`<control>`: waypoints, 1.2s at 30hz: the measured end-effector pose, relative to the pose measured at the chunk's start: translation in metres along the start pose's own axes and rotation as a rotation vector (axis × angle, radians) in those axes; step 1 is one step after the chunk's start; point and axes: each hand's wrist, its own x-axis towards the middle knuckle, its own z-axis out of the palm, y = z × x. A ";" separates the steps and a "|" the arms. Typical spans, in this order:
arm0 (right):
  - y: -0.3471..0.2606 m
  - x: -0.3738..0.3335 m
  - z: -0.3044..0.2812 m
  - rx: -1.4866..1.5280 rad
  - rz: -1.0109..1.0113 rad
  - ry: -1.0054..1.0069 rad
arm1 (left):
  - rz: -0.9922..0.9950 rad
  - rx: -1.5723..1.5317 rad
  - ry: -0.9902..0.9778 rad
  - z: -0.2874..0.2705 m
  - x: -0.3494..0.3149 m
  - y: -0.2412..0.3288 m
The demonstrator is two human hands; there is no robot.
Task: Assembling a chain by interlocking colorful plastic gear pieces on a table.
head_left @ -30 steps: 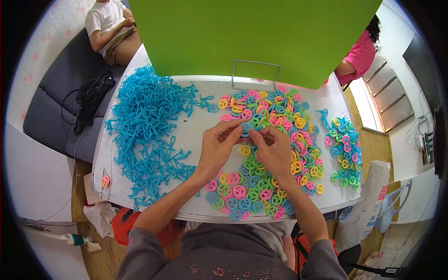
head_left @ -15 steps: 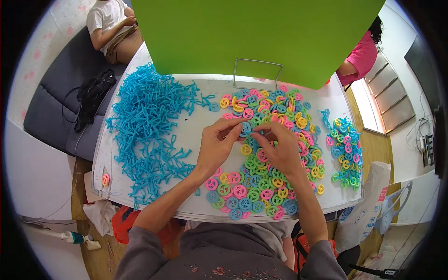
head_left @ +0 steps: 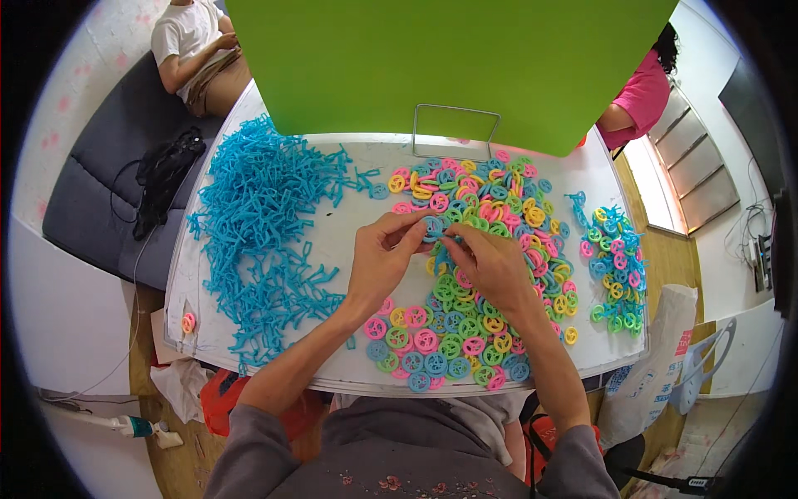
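Over the middle of the table, my left hand [head_left: 381, 259] pinches a small blue spoked plastic wheel [head_left: 433, 229] between thumb and fingers. My right hand [head_left: 492, 264] meets it from the other side, its thumb and forefinger closed on a small blue plastic piece that touches the wheel; most of that piece is hidden by the fingers. Beneath and around both hands spreads a heap of loose pink, yellow, green and blue wheels [head_left: 453, 323]. To the left lies a big pile of blue forked plastic pieces [head_left: 258, 187].
At the table's right edge sits a smaller pile of wheels with blue pieces [head_left: 617, 270]. A green board [head_left: 457, 66] with a wire stand [head_left: 455, 155] rises at the back. One person [head_left: 195, 50] sits back left, another in pink [head_left: 640, 96] back right. A white sack [head_left: 652, 366] stands at right.
My right hand has shifted slightly left, bringing its fingertips closer against the blue wheel. The left hand keeps its pinch on the wheel.
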 end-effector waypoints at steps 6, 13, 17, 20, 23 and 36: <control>0.002 -0.001 0.003 -0.045 -0.102 0.003 | -0.128 -0.054 0.005 -0.001 -0.001 0.004; -0.008 -0.003 0.006 0.055 0.036 0.003 | -0.089 -0.033 -0.014 -0.006 0.000 0.001; -0.007 -0.005 0.010 0.080 0.109 -0.032 | -0.014 0.029 0.034 -0.001 -0.003 -0.001; -0.009 -0.004 0.009 0.118 0.132 -0.035 | 0.008 0.073 0.041 0.000 -0.004 0.001; -0.011 -0.004 0.010 0.158 0.205 -0.006 | 0.032 0.100 0.052 0.002 -0.004 -0.001; -0.023 -0.002 -0.001 0.531 0.594 -0.054 | 0.184 0.127 0.123 0.013 -0.010 -0.003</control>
